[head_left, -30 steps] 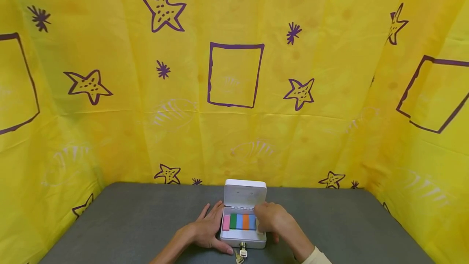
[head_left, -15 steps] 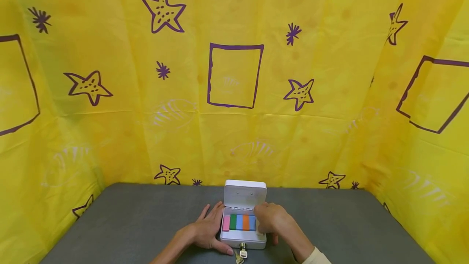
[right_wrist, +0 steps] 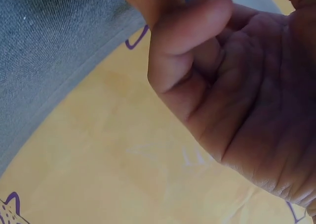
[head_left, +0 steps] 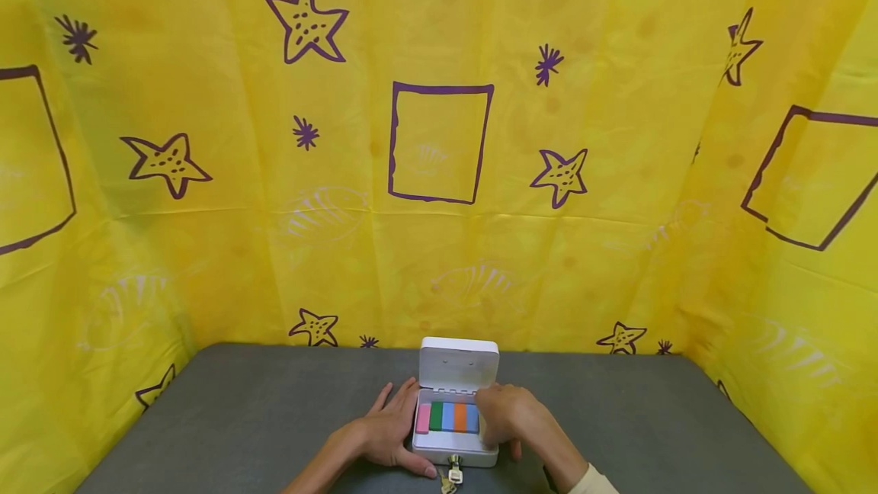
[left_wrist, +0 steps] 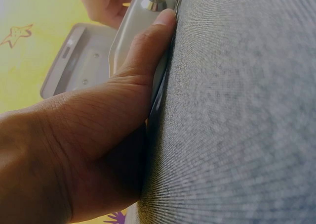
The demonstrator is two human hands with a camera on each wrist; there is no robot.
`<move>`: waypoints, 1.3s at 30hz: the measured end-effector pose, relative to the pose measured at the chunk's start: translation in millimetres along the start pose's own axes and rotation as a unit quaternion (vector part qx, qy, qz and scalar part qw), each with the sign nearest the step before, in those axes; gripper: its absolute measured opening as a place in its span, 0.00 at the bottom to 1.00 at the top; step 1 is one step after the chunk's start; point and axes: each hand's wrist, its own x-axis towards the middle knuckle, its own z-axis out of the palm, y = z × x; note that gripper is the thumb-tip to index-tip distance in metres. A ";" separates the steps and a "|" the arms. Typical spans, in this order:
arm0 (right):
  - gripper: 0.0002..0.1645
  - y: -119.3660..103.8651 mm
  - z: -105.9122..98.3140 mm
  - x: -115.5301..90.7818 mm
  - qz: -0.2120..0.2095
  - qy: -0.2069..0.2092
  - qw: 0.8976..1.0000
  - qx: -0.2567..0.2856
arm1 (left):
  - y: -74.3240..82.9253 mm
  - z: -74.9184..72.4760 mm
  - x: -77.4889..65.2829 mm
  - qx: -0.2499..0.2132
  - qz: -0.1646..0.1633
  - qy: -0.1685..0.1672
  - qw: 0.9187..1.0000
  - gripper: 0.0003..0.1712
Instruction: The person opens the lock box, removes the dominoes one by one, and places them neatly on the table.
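Note:
A small white cash box (head_left: 456,457) stands with its lid (head_left: 459,367) up. In it lies a row of coloured blocks: a pink block (head_left: 423,418), a green block (head_left: 436,416), two blue ones and an orange block (head_left: 460,418). My left hand (head_left: 389,429) rests along the box's left side, fingers extended. Its thumb (left_wrist: 148,46) lies along the front near the lock. My right hand (head_left: 506,410) reaches over the box's right end. In the right wrist view its outer fingers (right_wrist: 185,41) are curled; whether its fingertips pinch anything is hidden.
A key (head_left: 456,473) sits in the front lock, and a second key (head_left: 448,483) hangs from it. The dark grey tabletop (head_left: 288,402) surrounds the box. Behind and at both sides hangs a yellow curtain (head_left: 439,265) with purple drawings.
My right hand has sunk very slightly at the box's right end. The left hand, the box and the coloured blocks look unmoved.

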 end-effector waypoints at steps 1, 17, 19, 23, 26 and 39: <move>0.15 -0.3 0.5 -0.4 -0.001 0.006 1.000 -0.006 | -0.1 -0.1 -0.1 0.000 0.000 0.000 1.000 0.79; 0.21 -0.3 -0.5 -3.8 -0.033 0.058 0.998 -0.007 | -0.6 1.2 -0.4 0.009 0.007 0.002 1.000 0.79; 0.19 0.4 -2.4 -3.5 -0.038 0.058 0.998 0.002 | -0.3 1.0 -0.5 0.009 0.006 0.002 1.000 0.79; 0.17 2.3 -6.5 -2.0 -0.040 0.051 0.998 0.014 | 0.8 -0.1 -1.0 0.007 0.000 0.002 1.000 0.79; 0.19 5.6 -10.2 -1.5 -0.048 0.036 0.998 0.036 | 1.5 -0.6 -1.3 0.003 -0.005 0.000 1.000 0.79; 0.15 47.3 -53.0 -14.1 -0.237 -0.016 0.962 0.132 | 4.6 -3.0 -1.1 0.006 -0.016 -0.009 1.000 0.81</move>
